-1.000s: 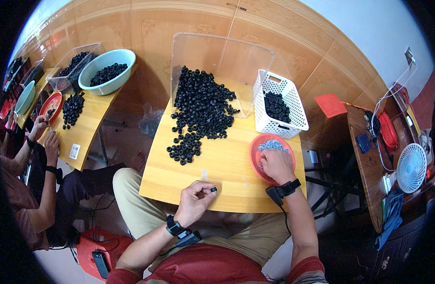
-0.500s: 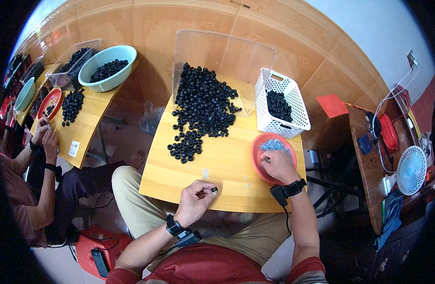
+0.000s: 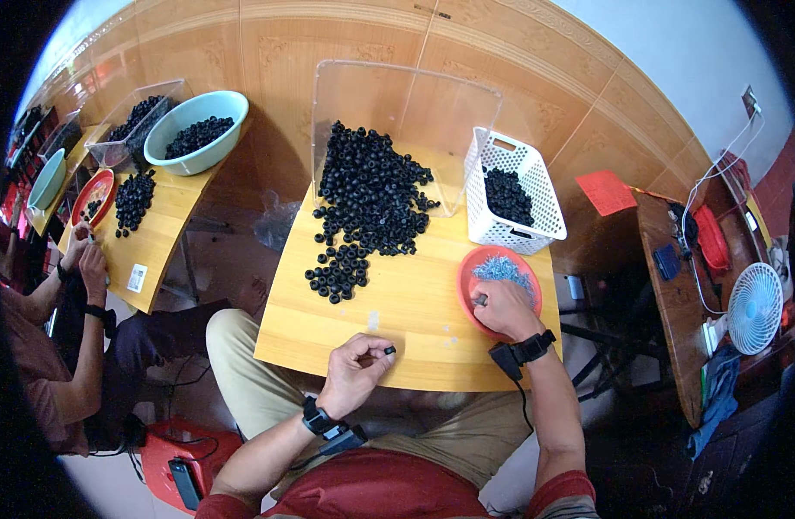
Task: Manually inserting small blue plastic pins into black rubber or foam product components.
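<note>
Between the thumb and fingertips of my left hand (image 3: pixel 354 372) is a small round black part (image 3: pixel 389 350), held above the table's near edge. My right hand (image 3: pixel 508 309) reaches into a shallow red bowl (image 3: pixel 464 298) of tiny blue-grey pieces (image 3: pixel 499 267). Its fingers are pinched together; a small greyish bit shows at the tips, too small to name. Beyond my left hand, a heap of black ring-shaped parts (image 3: pixel 371 195) spreads over the wooden table (image 3: pixel 415 303), with a smaller cluster (image 3: pixel 338 272) at its near end.
A clear plastic bin (image 3: pixel 449 95) stands behind the heap. Right of it, a white perforated basket (image 3: pixel 544 216) holds more black parts. At left, a co-worker's hands (image 3: pixel 86 259) work at another table with a green basin (image 3: pixel 159 151). A fan (image 3: pixel 754 309) stands far right.
My right hand has shifted slightly left and nearer within the bowl, its fingers still pinched. My left hand keeps its hold on the black part, nearly unmoved.
</note>
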Tool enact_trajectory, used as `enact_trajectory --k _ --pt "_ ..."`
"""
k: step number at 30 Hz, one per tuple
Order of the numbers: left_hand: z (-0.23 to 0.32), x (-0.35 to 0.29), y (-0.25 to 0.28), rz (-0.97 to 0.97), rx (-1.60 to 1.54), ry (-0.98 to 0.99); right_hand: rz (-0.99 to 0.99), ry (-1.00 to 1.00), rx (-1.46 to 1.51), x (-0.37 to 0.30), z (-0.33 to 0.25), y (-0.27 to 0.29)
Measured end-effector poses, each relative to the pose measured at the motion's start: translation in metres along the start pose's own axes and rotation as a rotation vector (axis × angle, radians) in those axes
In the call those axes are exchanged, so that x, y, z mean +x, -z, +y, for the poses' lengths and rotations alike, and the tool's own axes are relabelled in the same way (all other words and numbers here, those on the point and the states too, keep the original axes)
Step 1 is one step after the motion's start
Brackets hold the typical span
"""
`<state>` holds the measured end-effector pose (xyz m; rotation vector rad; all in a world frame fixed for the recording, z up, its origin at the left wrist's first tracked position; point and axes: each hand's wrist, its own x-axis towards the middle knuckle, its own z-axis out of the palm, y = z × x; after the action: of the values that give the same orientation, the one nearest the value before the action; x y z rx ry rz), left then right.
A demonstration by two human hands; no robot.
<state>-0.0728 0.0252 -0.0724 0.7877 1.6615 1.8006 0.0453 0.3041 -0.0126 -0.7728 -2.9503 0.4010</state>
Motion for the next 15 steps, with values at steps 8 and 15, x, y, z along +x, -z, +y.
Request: enact_trajectory --k 8,15 --pt "0.0 0.002 -0.001 -0.024 0.096 -0.07 0.071 0.056 0.083 -0.005 0.004 0.0" --pt "0.005 0.018 -0.021 -0.062 -0.038 0.058 0.187 0.023 0.293 -0.01 0.013 -0.002"
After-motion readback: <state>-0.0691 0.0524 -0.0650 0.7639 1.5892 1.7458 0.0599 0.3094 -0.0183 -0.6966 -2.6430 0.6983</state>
